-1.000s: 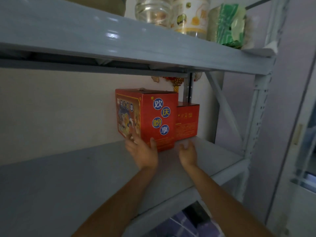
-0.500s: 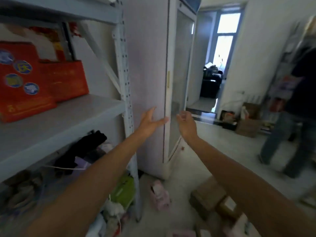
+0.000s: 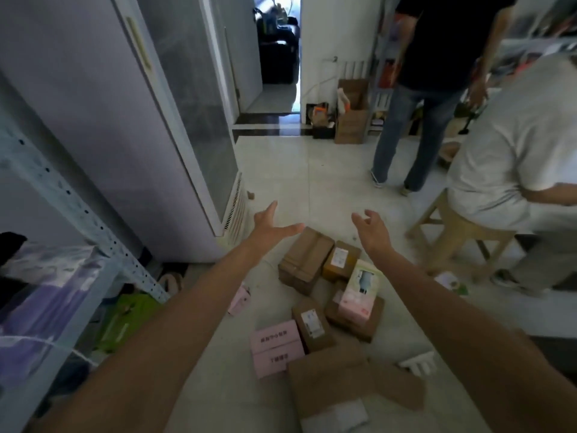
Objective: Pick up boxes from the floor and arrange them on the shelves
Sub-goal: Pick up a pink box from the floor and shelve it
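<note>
Several boxes lie in a pile on the tiled floor below my outstretched arms. The farthest is a long brown carton [image 3: 304, 259], with a small brown box [image 3: 341, 260] beside it and a pink-and-green box [image 3: 359, 290] on another carton. Closer lie a pink box [image 3: 276, 346], a labelled brown box [image 3: 312, 326] and a large brown carton [image 3: 337, 382]. My left hand [image 3: 270, 225] hovers above the far carton with fingers spread, holding nothing. My right hand [image 3: 370, 228] hangs empty to the right, fingers loosely curled. The grey shelf frame [image 3: 71, 204] stands at the left.
A tall white glass-door cabinet [image 3: 162, 120] stands left of the boxes. One person in a white shirt sits on a wooden stool [image 3: 452, 232] at the right; another in jeans [image 3: 402, 139] stands beyond. A small pink box [image 3: 239, 300] lies near the shelf foot.
A second ago both hands were at the red box on the shelf. They let it go, and my view swung right and down to the floor boxes.
</note>
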